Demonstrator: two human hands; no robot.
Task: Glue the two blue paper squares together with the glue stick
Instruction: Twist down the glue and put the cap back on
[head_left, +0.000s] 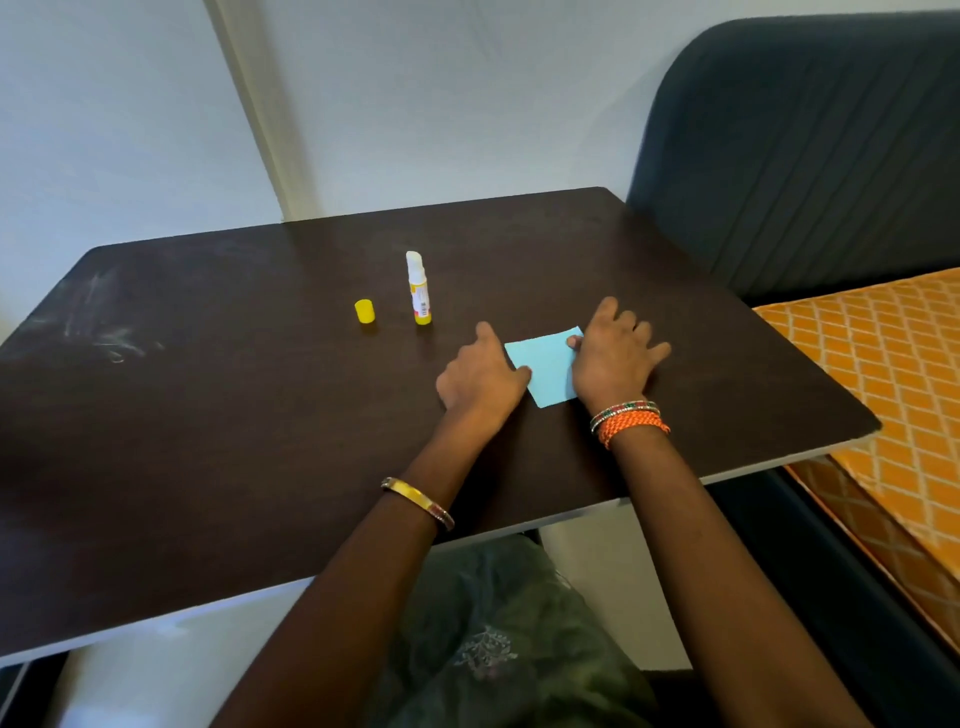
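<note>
The blue paper (545, 370) lies flat on the counter (208, 415) toward its right edge; the left hand (480, 376) and right hand (613, 358) press its sides, each grip released, fingers flat; the uncapped glue stick (418, 289) stands upright behind, its yellow cap (365, 311) just beside it.

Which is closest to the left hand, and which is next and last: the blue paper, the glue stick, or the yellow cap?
1. blue paper: touching the left hand, on its right.
2. glue stick: upright, beyond the hand.
3. yellow cap: left of the stick, farthest.
</note>
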